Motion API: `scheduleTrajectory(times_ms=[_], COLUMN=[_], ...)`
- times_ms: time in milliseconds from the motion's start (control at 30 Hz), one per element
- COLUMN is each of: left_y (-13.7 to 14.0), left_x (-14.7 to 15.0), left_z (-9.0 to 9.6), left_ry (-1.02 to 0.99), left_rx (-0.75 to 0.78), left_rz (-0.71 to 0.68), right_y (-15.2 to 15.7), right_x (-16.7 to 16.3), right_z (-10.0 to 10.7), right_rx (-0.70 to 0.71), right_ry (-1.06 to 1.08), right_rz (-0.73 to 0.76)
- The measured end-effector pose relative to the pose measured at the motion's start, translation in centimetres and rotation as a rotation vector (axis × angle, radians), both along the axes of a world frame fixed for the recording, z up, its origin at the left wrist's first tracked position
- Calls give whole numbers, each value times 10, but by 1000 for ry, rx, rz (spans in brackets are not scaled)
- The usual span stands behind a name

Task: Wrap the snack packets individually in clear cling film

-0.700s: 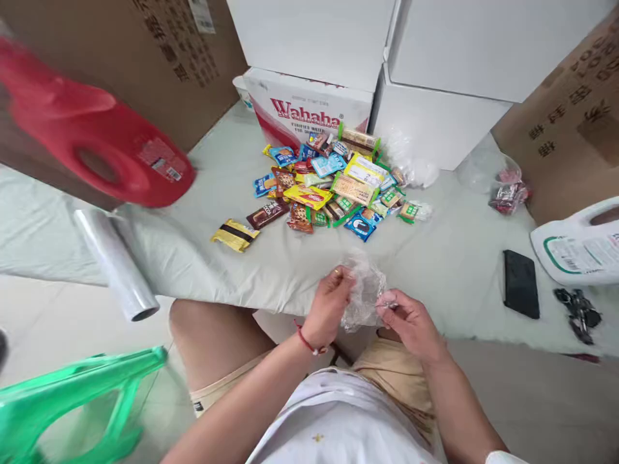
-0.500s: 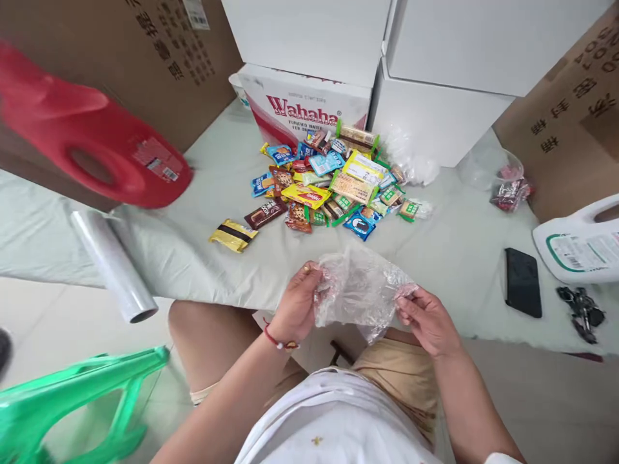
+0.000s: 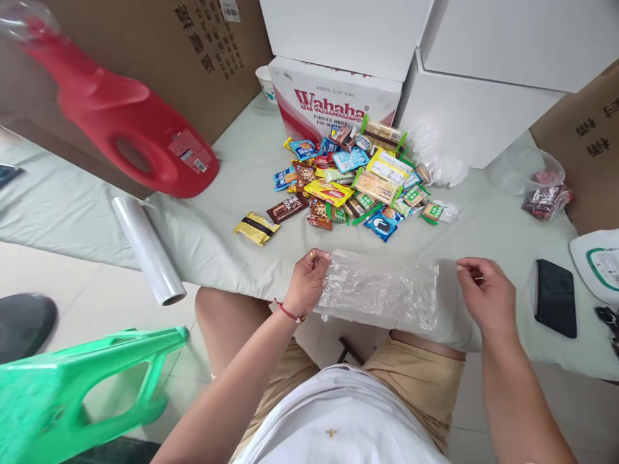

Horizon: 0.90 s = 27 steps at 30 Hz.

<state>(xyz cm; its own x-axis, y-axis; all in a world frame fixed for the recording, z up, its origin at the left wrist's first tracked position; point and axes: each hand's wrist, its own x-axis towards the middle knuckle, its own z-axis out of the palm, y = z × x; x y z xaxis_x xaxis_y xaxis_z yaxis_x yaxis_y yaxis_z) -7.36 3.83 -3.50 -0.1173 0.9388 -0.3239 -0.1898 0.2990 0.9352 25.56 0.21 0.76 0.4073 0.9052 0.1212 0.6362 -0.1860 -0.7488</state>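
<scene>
The clear plastic bag is spread out at the front edge of the bench, before the heap of wrapped snacks; whether it touches the surface is hard to tell. The left hand has its grip pinched on one end, probably to hold the thin plastic outstretched. The right hand, just beside the opposite end, has a released grip, loosely curled with nothing visible in it, though its palm is hidden. The bag's opening cannot be made out. Behind, the Wahaha carton likely backs up the heap, whose lower packets are covered. The frame cuts off the white jug at right.
</scene>
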Motion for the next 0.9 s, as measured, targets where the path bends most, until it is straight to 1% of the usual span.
scheduleTrajectory(times_ms=[33, 67, 100, 167, 200, 233, 267, 367, 400, 467, 533, 600, 667, 767, 833, 900], left_y=[0, -1, -2, -4, -5, -7, -9, -17, -19, -22, -23, -22, -20, -17, -15, -13], left_x=[3, 5, 7, 10, 11, 11, 12, 14, 15, 17, 20, 22, 23, 24, 23, 21], left_z=[1, 2, 4, 6, 8, 9, 11, 16, 17, 19, 21, 22, 23, 24, 24, 23], left_ry=[-16, -38, -65, -119, -142, -159, -171, -186, -189, -203, -228, -250, -265, -288, -299, -304], left_rx=[-10, -22, -34, -48, -44, -32, -17, 22, 26, 26, 13, -8, -36, -74, -90, -106], left_rz=[9, 19, 30, 40, 37, 27, 6, -80, -103, -130, -133, -120, -100, -79, -62, -37], right_y=[-2, -5, -9, -15, -15, -14, -11, 6, 12, 23, 29, 32, 33, 35, 36, 36], right_x=[-13, -28, -45, -77, -91, -102, -111, -126, -130, -136, -143, -146, -146, -140, -134, -129], right_z=[6, 12, 18, 25, 26, 25, 23, 15, 12, 9, 7, 5, 3, 2, 4, 9], right_rx=[87, 151, 190, 200, 190, 182, 186, 199, 196, 188, 206, 237, 252, 216, 180, 179], right_ry=[-50, -62, -50, -22, -10, 1, 12, 44, 58, 83, 102, 131, 163, 178, 172, 142], right_rz=[11, 77, 190, 473, 575, 625, 625, 562, 576, 657, 731, 755, 732, 672, 621, 571])
